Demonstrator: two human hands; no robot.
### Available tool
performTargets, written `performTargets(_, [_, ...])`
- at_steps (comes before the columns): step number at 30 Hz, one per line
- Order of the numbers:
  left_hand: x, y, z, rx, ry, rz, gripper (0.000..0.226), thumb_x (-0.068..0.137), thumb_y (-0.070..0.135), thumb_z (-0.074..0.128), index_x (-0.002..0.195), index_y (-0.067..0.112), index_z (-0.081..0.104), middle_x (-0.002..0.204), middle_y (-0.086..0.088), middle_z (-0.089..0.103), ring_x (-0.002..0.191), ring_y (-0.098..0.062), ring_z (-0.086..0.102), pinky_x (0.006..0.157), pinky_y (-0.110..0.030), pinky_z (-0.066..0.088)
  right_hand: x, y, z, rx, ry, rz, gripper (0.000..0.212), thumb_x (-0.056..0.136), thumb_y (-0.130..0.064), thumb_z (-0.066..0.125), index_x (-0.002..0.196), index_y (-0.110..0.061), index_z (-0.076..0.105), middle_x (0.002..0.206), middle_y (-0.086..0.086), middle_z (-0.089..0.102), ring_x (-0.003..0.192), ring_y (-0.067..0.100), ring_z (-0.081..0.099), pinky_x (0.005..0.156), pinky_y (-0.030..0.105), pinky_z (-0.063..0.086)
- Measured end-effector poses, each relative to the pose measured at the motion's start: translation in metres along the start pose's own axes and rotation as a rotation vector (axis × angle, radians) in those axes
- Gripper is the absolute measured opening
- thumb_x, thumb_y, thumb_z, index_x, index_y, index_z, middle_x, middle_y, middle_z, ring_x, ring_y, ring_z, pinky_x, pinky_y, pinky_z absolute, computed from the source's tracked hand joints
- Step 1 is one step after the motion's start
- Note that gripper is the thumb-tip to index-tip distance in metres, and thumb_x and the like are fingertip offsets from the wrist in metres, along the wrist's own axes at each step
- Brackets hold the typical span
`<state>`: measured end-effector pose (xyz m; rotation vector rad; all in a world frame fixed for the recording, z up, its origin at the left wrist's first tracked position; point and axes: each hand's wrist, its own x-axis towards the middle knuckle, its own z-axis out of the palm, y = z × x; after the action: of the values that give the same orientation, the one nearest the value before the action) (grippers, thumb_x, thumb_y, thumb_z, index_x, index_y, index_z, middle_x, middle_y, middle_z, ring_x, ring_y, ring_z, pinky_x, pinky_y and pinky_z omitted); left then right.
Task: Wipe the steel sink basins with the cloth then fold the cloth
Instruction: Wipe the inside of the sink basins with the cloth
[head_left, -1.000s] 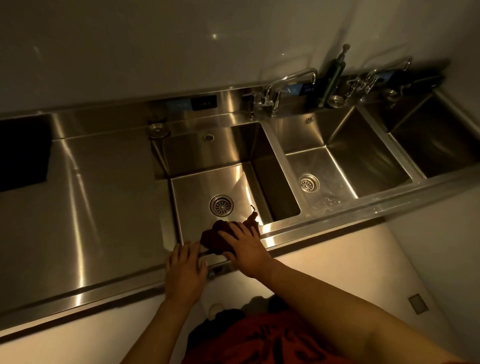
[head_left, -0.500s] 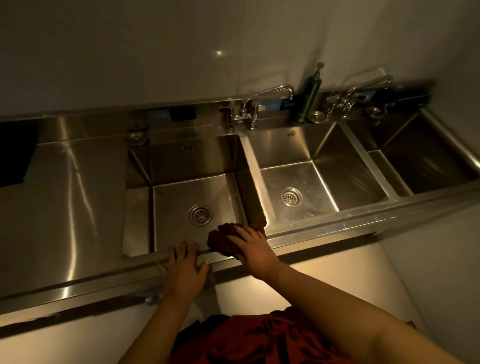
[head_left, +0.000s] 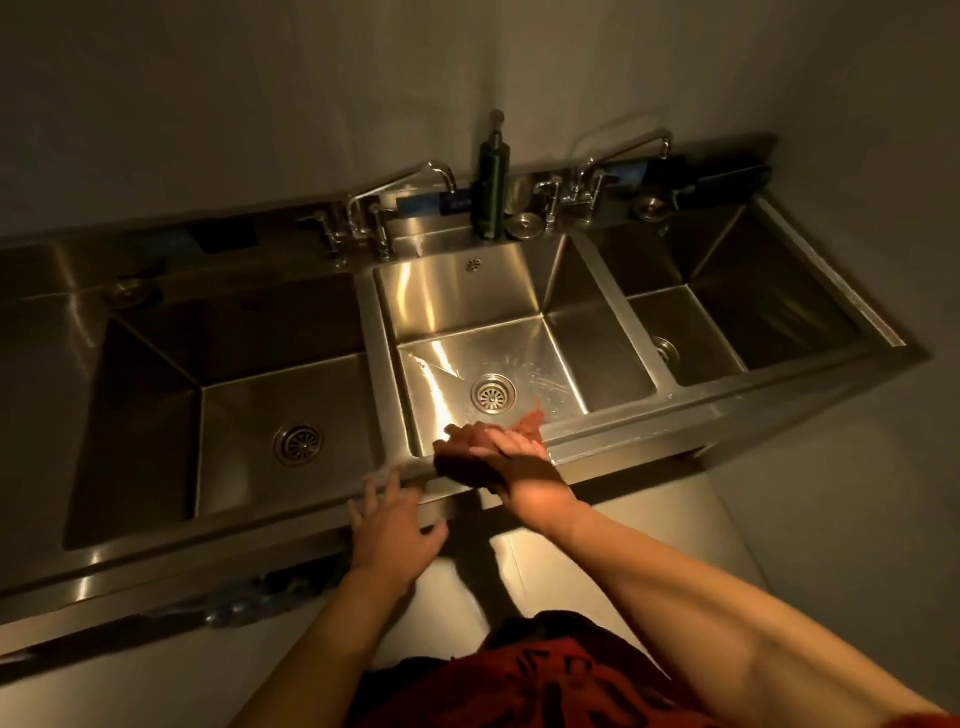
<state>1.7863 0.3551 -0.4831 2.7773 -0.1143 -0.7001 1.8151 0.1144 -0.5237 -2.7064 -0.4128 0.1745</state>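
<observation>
A dark red cloth (head_left: 470, 457) is pressed by the right hand (head_left: 511, 467) onto the front rim of the middle basin (head_left: 519, 291), fingers laid flat over it; one corner of the cloth projects into the basin near the drain strainer (head_left: 493, 393). The left hand (head_left: 392, 530) is held spread, fingers apart, at the front edge of the steel sink unit (head_left: 727, 410), gripping nothing. A green pump bottle (head_left: 492, 195) stands on the back ledge between two faucets.

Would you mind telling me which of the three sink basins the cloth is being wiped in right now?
The middle basin: the right hand presses the red cloth at its front edge. The other two basins hold no cloth.
</observation>
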Motion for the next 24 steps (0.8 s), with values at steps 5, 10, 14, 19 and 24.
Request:
performTargets(5, [-0.001, 0.012, 0.004, 0.000, -0.015, -0.014, 0.086, 0.090, 0.063, 0.056, 0.163, 0.044, 0.013, 0.175, 0.000, -0.002, 0.159, -0.038, -0.003, 0.126, -0.063, 0.005, -0.036, 0.085, -0.038, 0.082, 0.162, 0.100, 0.060, 0.087, -0.020, 0.070, 0.143, -0.037, 0.055, 0.154, -0.002, 0.045, 0.142, 0.023, 0.042, 0.120, 0.050, 0.029])
performTargets(10, [0.002, 0.011, -0.003, 0.028, -0.064, -0.022, 0.091, 0.089, 0.063, 0.059, 0.163, 0.045, 0.010, 0.175, 0.000, -0.004, 0.159, -0.039, -0.003, 0.126, -0.062, 0.009, -0.057, 0.136, -0.076, -0.141, 0.075, 0.291, 0.060, 0.091, -0.026, 0.069, 0.148, -0.030, 0.049, 0.157, 0.005, 0.039, 0.145, 0.030, 0.034, 0.122, 0.052, 0.024])
performTargets(14, [0.001, 0.008, -0.001, 0.064, -0.060, 0.015, 0.092, 0.087, 0.065, 0.059, 0.163, 0.040, 0.013, 0.174, -0.003, -0.005, 0.159, -0.040, -0.004, 0.126, -0.063, 0.009, -0.052, 0.129, -0.069, -0.185, 0.040, 0.418, 0.060, 0.093, -0.034, 0.065, 0.150, -0.033, 0.044, 0.159, 0.004, 0.033, 0.147, 0.033, 0.030, 0.123, 0.053, 0.025])
performTargets(19, [0.000, 0.003, -0.003, 0.060, -0.059, 0.037, 0.091, 0.085, 0.065, 0.060, 0.162, 0.036, 0.022, 0.173, -0.008, 0.013, 0.157, -0.043, 0.007, 0.125, -0.063, 0.010, -0.040, 0.068, -0.040, -0.196, 0.008, 0.469, 0.061, 0.096, -0.042, 0.060, 0.152, -0.038, 0.036, 0.163, 0.001, 0.026, 0.149, 0.035, 0.025, 0.120, 0.059, 0.027])
performTargets(24, [-0.001, -0.013, -0.003, 0.092, -0.071, 0.120, 0.096, 0.086, 0.063, 0.059, 0.164, 0.035, 0.010, 0.174, -0.005, 0.005, 0.158, -0.042, 0.007, 0.126, -0.060, 0.008, -0.021, -0.015, -0.015, -0.194, -0.039, 0.336, 0.060, 0.099, -0.045, 0.054, 0.154, -0.035, 0.033, 0.164, 0.001, 0.024, 0.151, 0.033, 0.022, 0.122, 0.058, 0.024])
